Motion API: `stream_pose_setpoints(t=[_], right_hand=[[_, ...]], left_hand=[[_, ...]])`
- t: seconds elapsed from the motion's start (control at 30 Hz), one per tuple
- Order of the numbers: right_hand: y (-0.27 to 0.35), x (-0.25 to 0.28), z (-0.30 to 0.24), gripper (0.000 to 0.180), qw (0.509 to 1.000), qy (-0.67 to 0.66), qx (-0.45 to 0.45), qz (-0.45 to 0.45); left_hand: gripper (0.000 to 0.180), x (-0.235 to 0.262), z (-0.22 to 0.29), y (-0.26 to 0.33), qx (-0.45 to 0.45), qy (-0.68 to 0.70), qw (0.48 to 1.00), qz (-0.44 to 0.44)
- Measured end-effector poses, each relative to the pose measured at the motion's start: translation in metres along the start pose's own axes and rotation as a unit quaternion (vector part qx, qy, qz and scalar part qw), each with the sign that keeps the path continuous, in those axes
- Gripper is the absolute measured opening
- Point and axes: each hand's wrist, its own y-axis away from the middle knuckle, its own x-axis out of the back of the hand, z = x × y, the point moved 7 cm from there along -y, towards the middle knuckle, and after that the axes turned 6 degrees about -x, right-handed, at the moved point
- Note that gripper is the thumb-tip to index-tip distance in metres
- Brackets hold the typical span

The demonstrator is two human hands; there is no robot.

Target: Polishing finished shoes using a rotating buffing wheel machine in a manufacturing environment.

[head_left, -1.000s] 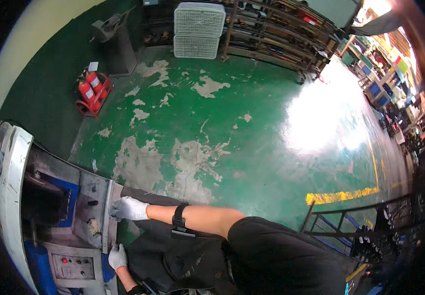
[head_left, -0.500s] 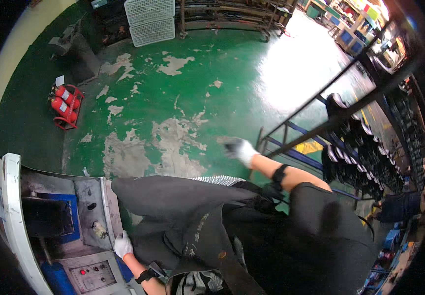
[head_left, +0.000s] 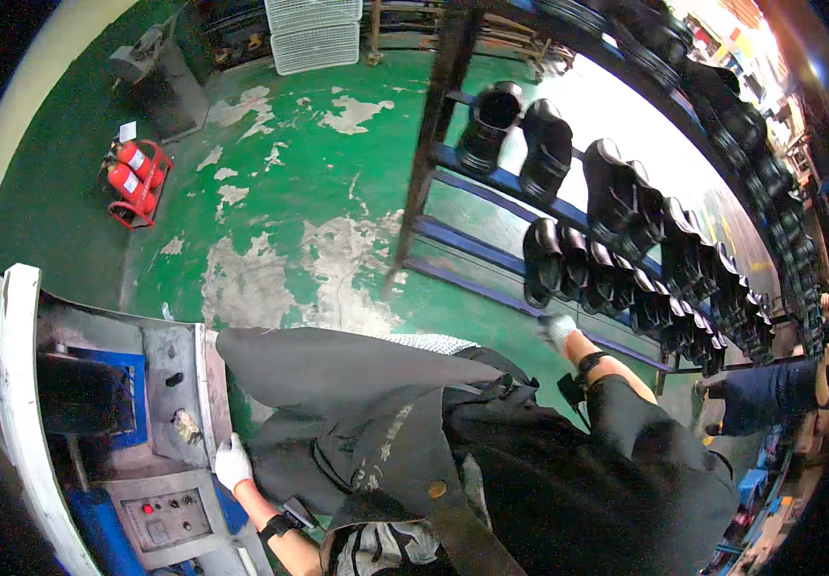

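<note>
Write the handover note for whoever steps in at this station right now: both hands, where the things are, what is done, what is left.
Left hand: gloved, resting on the edge of the grey machine, beside its control panel; holds nothing.
Right hand: gloved, stretched out to the rack of black boots, at its lower tier; whether it has gripped a boot cannot be told.
Things: boots stand in rows on the rack's blue rails, to the person's right; the machine is to the left.
Done: nothing shows as finished; no boot is at the machine.
Left: a boot has yet to come off the rack.
</note>
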Motion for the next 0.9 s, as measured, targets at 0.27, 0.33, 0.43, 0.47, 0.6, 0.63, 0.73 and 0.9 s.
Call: stream_pose_setpoints(t=[0.27,0.33,0.43,0.47,0.6,0.63,0.73,0.9], right_hand=[[0.082,-0.139,-0.103,0.036,0.976,-0.104,0.018,-0.189],[0.085,-0.154,-0.104,0.035,0.979,-0.063,0.021,-0.191],[0.076,-0.15,-0.097,0.034,0.978,-0.051,0.025,-0.202],[0.072,-0.145,-0.099,0.034,0.979,-0.056,0.015,-0.196],[0.053,-0.094,-0.113,0.033,0.977,-0.152,0.059,-0.14],[0.05,-0.077,-0.119,0.032,0.975,-0.186,0.06,-0.107],[0.026,-0.024,-0.134,0.023,0.973,-0.191,0.13,-0.016],[-0.005,0.031,-0.185,0.022,0.892,-0.407,0.19,-0.05]], left_hand=[[0.048,0.006,-0.006,0.011,0.053,0.009,0.998,-0.029],[0.048,0.012,0.004,0.011,0.06,0.003,0.998,-0.037],[0.048,0.008,0.005,0.01,0.07,-0.004,0.996,-0.049],[0.048,0.003,-0.008,0.008,0.069,-0.022,0.997,-0.031],[0.049,0.005,0.0,0.009,0.064,-0.034,0.997,-0.03],[0.049,0.007,0.004,0.009,0.062,-0.035,0.997,-0.031],[0.049,0.007,0.013,0.003,0.059,-0.038,0.996,-0.052],[0.043,-0.021,-0.007,-0.029,-0.014,0.131,0.99,-0.05]])
